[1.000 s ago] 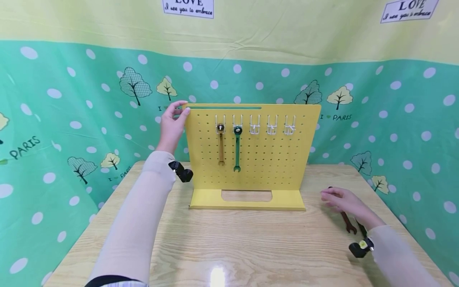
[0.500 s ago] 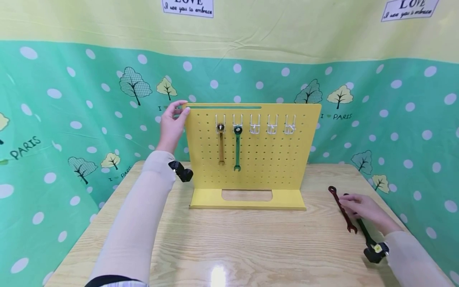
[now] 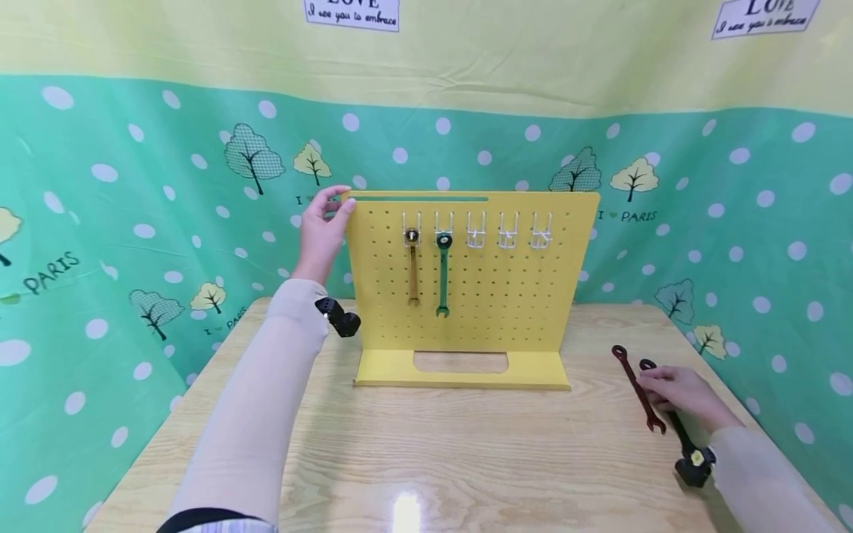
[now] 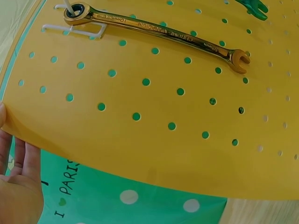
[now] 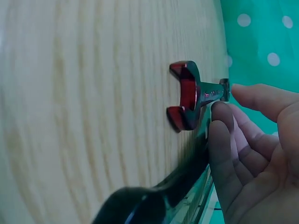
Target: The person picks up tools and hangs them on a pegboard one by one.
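Note:
A yellow pegboard (image 3: 506, 311) stands upright on the table, and my left hand (image 3: 324, 233) holds its upper left corner between thumb and fingers. On its white hooks (image 3: 476, 235) hang a gold combination wrench (image 3: 414, 274) and a green wrench (image 3: 443, 277). At the right, my right hand (image 3: 686, 396) is at a black wrench (image 3: 678, 429) lying on the table, fingertips right at its shaft. In the right wrist view, a gap shows between thumb and fingers. A dark red wrench (image 3: 636, 385) lies just left of that hand.
Several hooks on the board's right half hold no tools. The wooden table (image 3: 466, 451) extends in front of the board. A green dotted curtain (image 3: 753, 222) hangs behind and along both sides.
My right hand has moved right and toward me, from over the red wrench to the black one, uncovering the red wrench. My left hand stays at the board's corner.

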Demonstrator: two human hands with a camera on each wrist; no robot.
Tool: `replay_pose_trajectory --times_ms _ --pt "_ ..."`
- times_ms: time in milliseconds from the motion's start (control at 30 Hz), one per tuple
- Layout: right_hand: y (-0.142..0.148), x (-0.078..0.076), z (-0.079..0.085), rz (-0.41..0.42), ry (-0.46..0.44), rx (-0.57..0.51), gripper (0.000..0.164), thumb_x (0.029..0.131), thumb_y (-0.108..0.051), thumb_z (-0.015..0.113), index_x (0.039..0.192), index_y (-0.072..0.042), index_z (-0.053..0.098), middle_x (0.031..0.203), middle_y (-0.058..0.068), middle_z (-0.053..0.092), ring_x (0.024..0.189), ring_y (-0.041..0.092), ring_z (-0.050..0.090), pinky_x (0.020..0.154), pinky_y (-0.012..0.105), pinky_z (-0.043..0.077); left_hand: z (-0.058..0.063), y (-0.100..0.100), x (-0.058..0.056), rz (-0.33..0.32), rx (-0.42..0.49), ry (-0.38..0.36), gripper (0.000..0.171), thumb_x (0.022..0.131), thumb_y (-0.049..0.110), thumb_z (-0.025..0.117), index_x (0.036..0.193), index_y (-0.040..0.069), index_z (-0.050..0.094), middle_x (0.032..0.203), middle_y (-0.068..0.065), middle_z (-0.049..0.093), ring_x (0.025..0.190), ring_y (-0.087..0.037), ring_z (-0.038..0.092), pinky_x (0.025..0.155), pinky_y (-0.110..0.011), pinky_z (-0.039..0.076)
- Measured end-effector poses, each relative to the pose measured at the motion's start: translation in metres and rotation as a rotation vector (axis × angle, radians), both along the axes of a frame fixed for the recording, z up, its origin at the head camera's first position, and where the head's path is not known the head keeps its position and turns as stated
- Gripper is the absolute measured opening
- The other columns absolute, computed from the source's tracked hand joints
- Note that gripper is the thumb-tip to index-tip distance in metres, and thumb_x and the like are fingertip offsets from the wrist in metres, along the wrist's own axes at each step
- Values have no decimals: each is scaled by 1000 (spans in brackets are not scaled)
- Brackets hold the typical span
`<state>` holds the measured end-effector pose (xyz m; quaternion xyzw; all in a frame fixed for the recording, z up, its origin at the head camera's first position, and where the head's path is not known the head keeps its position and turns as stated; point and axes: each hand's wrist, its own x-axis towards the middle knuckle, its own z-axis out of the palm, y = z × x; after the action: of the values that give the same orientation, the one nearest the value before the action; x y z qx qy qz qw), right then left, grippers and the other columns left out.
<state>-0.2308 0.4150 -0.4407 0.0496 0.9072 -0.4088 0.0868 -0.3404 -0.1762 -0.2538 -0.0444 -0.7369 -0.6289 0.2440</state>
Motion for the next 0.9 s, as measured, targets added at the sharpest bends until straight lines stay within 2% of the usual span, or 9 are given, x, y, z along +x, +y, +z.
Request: replay_pose_trajectory --times_ms 233,400,633,900 --pt "-2 -6 -2 -14 12 49 52 98 -30 65 114 19 59 86 8 68 75 19 64 64 32 56 0 0 -2 6 4 1 33 99 36 63 130 25 63 116 -3 57 94 -17 57 81 -39 49" --pt "-3 -10 -6 -28 15 137 41 92 -33 71 96 8 70 72 2 61 66 18 58 58 31 52 0 0 -2 5 9 1 32 99 34 63 130 24 63 115 -3 57 97 -17 58 81 -33 50" --pt "-4 -13 -5 -53 2 153 39 90 -34 71 89 4 70 73 3 59 68 19 56 58 31 52 2 1 -1 -6 13 6 31 99 33 63 129 24 63 114 -3 57 97 -17 58 80 -31 50" --pt "-3 -15 -11 -93 -50 97 36 89 -35 71 69 -7 63 59 -1 49 59 17 48 55 29 43 2 1 2 1 4 -15 34 99 35 62 131 24 62 117 -3 57 99 -18 58 80 -32 50"
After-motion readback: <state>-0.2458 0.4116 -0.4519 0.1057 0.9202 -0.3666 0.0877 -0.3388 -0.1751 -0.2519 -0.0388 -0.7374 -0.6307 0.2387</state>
